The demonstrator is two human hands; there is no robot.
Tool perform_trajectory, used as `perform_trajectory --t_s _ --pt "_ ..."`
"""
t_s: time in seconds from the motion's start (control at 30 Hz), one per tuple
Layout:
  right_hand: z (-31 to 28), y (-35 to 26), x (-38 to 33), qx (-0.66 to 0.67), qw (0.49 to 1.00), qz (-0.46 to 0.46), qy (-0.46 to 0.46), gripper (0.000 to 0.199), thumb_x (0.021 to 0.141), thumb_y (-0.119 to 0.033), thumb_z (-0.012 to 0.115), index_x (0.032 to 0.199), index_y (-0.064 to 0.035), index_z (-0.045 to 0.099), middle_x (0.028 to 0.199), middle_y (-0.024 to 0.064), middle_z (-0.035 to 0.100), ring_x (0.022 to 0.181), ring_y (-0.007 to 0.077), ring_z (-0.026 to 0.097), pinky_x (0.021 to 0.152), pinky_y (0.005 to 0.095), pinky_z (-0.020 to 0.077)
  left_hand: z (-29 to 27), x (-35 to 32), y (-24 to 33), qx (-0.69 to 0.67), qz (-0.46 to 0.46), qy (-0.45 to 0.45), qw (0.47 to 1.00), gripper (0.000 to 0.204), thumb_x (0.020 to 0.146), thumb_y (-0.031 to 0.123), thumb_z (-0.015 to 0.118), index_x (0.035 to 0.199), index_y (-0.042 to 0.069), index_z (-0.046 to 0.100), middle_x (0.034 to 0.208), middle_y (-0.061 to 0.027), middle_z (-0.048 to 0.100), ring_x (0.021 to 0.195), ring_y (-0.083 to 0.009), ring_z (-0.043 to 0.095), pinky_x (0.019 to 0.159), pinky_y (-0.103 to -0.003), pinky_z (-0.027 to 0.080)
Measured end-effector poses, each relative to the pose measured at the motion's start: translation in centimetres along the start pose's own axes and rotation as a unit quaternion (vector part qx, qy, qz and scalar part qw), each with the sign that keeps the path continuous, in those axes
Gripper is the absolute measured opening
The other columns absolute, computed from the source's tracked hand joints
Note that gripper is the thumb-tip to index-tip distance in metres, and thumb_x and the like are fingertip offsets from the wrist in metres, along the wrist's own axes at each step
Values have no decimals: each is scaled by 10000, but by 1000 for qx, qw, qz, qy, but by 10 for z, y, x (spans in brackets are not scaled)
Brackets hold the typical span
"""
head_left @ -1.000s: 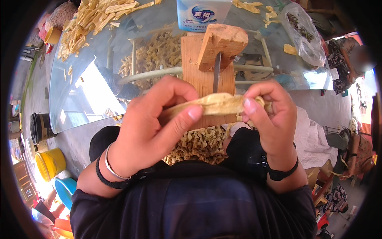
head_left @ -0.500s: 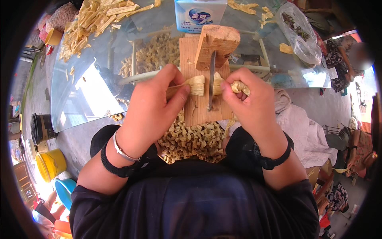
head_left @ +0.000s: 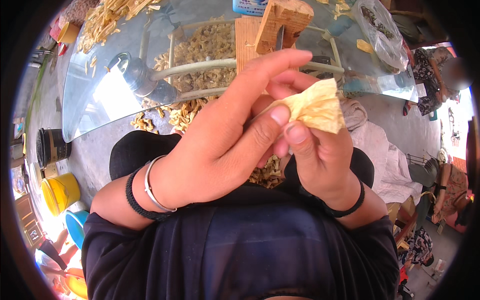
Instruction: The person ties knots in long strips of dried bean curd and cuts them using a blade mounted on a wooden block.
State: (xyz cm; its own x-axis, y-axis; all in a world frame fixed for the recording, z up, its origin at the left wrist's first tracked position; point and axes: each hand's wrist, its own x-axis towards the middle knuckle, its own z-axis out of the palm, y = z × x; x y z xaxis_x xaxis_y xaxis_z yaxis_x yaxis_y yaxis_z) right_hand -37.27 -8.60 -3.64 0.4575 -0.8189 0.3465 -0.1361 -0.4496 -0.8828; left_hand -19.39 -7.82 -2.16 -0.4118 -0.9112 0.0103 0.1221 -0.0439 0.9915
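Observation:
A pale yellow, fan-shaped piece of dried strip, creased where it narrows, is pinched between my two hands. My left hand has its thumb on the narrow end, with its index finger stretched out above. Close against it, my right hand presses its thumb at the strip's lower edge, its other fingers partly hidden behind. Beyond my hands a wooden board carries a wooden block with an upright metal blade. My hands hide the lower part of the blade and board.
Loose yellow strips lie on the glass table. Knotted pieces are heaped beneath it, and more lie between my knees. A clear plastic bag is at the far right. Yellow and black buckets stand left.
Both hands have come away from the blade, toward me, and joined. They held separate pieces on either side of the blade; now they share one fanned-out piece. The view has tilted down.

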Motion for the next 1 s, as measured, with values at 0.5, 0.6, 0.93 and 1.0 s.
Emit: perform_trajectory --t_s 0.5,0.6,0.93,1.0 --pt "-12 -2 -21 50 831 126 -540 379 1007 -360 500 1101 -8 605 829 191 657 779 365 658 709 429 512 -12 -10 24 4 -77 -83 994 666 840 417 691 1248 -86 534 773 -58 609 684 -122 567 685 -249 449" --pt "-7 2 -30 198 878 123 -419 353 1028 -336 471 1003 -25 635 845 134 647 812 283 649 739 384 498 -19 4 8 142 156 -40 977 630 878 487 626 1183 -60 552 927 -112 614 906 -211 566 838 -348 436" --pt "-18 -4 -15 226 933 253 -123 269 1034 -211 451 934 -15 605 767 7 545 624 89 481 577 239 391 0 -23 -5 222 134 20 966 185 879 113 709 992 -3 619 710 -84 614 619 -202 606 555 -292 482" --pt "-12 -3 -16 102 983 145 -35 190 1008 -177 511 987 -17 611 773 7 556 647 71 486 595 216 391 5 -23 -11 299 194 -16 934 177 850 106 736 938 23 607 735 -92 615 627 -211 610 548 -294 481"
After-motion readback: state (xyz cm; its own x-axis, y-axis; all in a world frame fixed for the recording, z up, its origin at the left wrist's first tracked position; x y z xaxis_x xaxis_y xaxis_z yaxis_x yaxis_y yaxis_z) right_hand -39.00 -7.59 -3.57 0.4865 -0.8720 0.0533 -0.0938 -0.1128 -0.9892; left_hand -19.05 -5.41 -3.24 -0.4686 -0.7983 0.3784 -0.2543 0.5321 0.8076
